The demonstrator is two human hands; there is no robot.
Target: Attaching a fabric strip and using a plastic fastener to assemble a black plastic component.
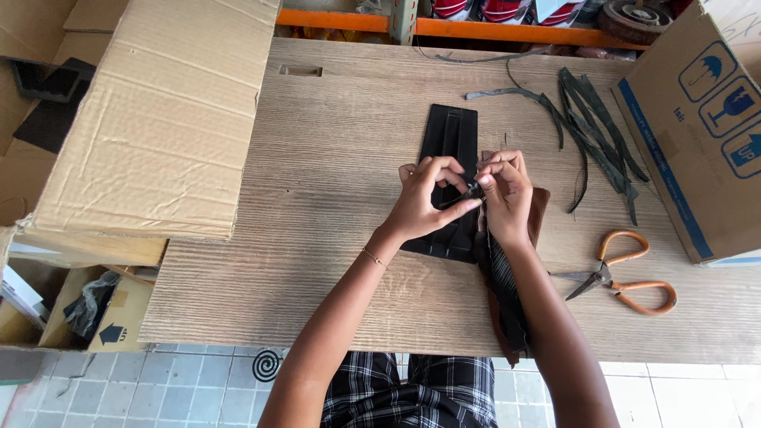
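My left hand [424,198] and my right hand [506,190] meet over the middle of the wooden table [333,238]. Both pinch the same small dark piece [473,191] between their fingertips. Under them lies a black flat rectangular stack of fabric pieces [449,143]. A brown and dark striped strip of material [503,293] runs from beneath my right hand down over the table's near edge.
Orange-handled scissors [626,277] lie to the right. A pile of dark green strips [590,135] sits at the back right. A cardboard box [697,135] stands at the right edge, and flattened cardboard [158,119] covers the left.
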